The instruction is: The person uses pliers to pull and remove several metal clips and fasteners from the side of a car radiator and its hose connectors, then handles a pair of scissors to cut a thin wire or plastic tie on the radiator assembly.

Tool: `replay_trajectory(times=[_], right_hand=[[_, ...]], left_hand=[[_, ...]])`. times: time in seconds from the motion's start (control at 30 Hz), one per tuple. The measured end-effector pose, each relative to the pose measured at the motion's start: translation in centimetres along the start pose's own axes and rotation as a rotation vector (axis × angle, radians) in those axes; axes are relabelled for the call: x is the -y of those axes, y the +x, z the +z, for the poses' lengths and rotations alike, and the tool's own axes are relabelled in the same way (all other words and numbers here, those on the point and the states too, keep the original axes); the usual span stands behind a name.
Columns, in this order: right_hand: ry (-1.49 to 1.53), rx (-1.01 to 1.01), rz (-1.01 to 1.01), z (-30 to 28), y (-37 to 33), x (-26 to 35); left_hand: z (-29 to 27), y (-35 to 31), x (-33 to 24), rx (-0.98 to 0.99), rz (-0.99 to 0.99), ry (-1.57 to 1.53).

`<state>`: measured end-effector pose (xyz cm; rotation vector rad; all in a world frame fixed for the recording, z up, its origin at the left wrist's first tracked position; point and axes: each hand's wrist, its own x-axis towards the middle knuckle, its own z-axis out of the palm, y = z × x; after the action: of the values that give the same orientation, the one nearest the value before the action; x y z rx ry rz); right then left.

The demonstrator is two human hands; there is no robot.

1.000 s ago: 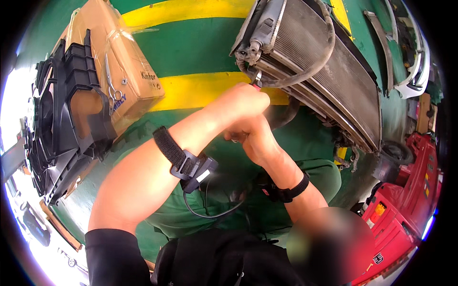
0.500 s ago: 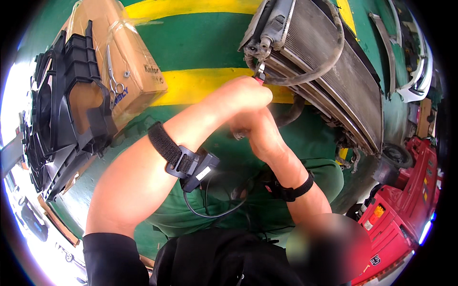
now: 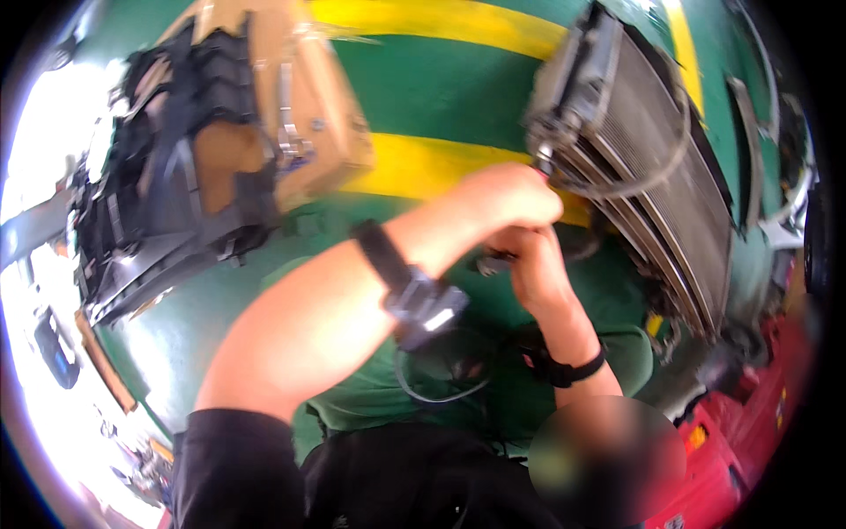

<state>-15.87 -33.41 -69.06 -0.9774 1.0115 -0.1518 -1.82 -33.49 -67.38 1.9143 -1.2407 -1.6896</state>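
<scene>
My left hand [image 3: 524,196] is closed round a hand tool with a red grip. Its metal jaws [image 3: 545,159], plier-like but blurred, point at the near corner of a dirty radiator [image 3: 665,176]. Just below, my right hand [image 3: 533,256] is closed and pressed up against the left one. A dark, rounded end piece [image 3: 493,263] sticks out beside its fingers; what it grips is hidden. From the radiator's corner a grey hose [image 3: 648,181] loops across the fins. Another dark hose [image 3: 583,245] shows behind my right hand.
At left, a black plastic fan shroud [image 3: 198,167] leans by a cardboard box [image 3: 330,115]. Scissors [image 3: 286,115] lie on the box. Yellow stripes [image 3: 414,163] cross the green floor. Red vehicle parts [image 3: 714,450] stand at lower right, and a curved strip [image 3: 747,150] lies beyond the radiator.
The whole view has shifted, so hands, radiator and box all sit further right and mostly lower in the picture. Both hands stay closed together, with the tool still at the radiator's corner.
</scene>
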Motion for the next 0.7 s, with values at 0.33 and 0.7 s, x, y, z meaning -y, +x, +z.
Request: replay_trajectory(times=[0.33,0.7], right_hand=[[0.003,-0.005,0.023,0.7,-1.1,3.3],[-0.158,0.014,-0.138,-1.3,-2.5,4.9]], left_hand=[[-10.5,-6.7,4.4,-0.88,-0.414,0.441],[-13.0,-6.7,15.0,-0.712,-0.848,0.481]])
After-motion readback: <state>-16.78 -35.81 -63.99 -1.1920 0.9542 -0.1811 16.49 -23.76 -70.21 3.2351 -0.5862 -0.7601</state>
